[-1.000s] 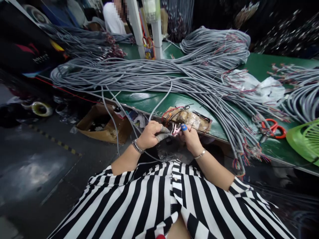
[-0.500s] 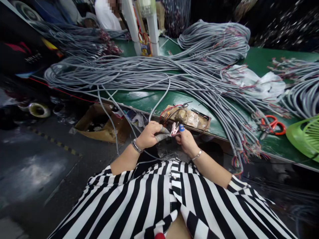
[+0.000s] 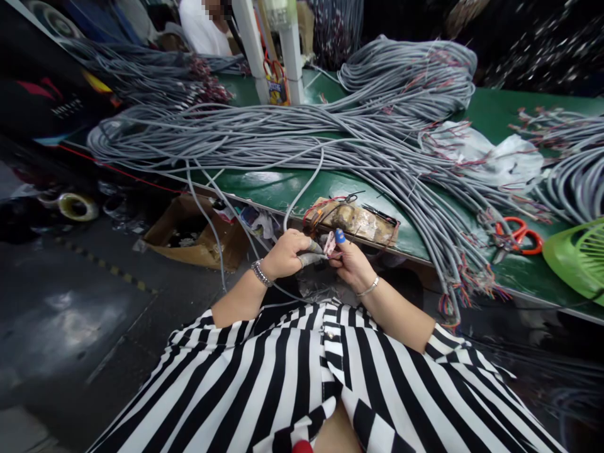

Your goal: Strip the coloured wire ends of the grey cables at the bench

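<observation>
My left hand [image 3: 287,255] is closed on a grey cable [image 3: 293,206], which rises from the hand to the bench. Greyish coverings sleeve its thumb and a finger. Just beside those fingertips, my right hand [image 3: 353,267] pinches a small pinkish-white piece [image 3: 330,244], perhaps a connector or wire ends; it is too small to tell. A blue wrap covers my right thumb. Right behind both hands, a worn wooden block [image 3: 365,224] with dark and red wires on it sits at the bench edge.
Long bundles of grey cable [image 3: 226,135] lie across the green bench [image 3: 264,181]. Orange-handled scissors [image 3: 518,236] and a green plastic fan [image 3: 578,255] are at the right. A cardboard box [image 3: 193,242] stands below the bench. Across it is a person in white [image 3: 201,28].
My right thumb has shifted slightly left and now bears on the pinkish-white piece, which has tilted a little. My left hand keeps its hold on the cable.
</observation>
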{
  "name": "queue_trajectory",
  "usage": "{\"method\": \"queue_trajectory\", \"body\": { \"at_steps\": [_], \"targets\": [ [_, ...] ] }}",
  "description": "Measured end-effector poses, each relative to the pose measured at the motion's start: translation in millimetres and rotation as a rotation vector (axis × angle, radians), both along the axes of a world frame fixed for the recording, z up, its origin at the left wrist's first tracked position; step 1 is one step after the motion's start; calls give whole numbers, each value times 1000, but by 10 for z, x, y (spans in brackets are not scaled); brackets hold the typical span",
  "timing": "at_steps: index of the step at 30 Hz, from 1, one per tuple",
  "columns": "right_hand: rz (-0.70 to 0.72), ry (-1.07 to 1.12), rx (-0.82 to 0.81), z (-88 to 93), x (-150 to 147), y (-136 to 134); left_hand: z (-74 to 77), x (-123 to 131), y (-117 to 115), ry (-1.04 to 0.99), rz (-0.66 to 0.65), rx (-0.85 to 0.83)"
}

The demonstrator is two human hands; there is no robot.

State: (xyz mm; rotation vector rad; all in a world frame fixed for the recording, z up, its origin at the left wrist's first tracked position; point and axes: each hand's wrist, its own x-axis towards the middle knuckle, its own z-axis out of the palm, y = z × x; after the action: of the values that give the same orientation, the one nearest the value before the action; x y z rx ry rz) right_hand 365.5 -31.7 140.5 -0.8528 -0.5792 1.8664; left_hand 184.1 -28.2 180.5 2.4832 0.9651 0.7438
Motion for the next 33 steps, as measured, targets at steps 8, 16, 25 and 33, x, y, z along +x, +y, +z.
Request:
{"method": "queue_trajectory", "body": {
  "at_steps": [8, 16, 25, 33],
  "targets": [
    [18, 6, -67, 0, -8, -42, 4, 0, -9, 6, -17, -17],
    [94, 30, -80, -102, 190, -130, 22, -83, -268, -47, -133, -55],
    [264, -74, 0, 11, 251, -151, 22, -155, -397, -74, -74, -39],
    [237, -108, -26, -57, 292, -192, 110, -199, -592, -60, -55, -94]
  ]
}}
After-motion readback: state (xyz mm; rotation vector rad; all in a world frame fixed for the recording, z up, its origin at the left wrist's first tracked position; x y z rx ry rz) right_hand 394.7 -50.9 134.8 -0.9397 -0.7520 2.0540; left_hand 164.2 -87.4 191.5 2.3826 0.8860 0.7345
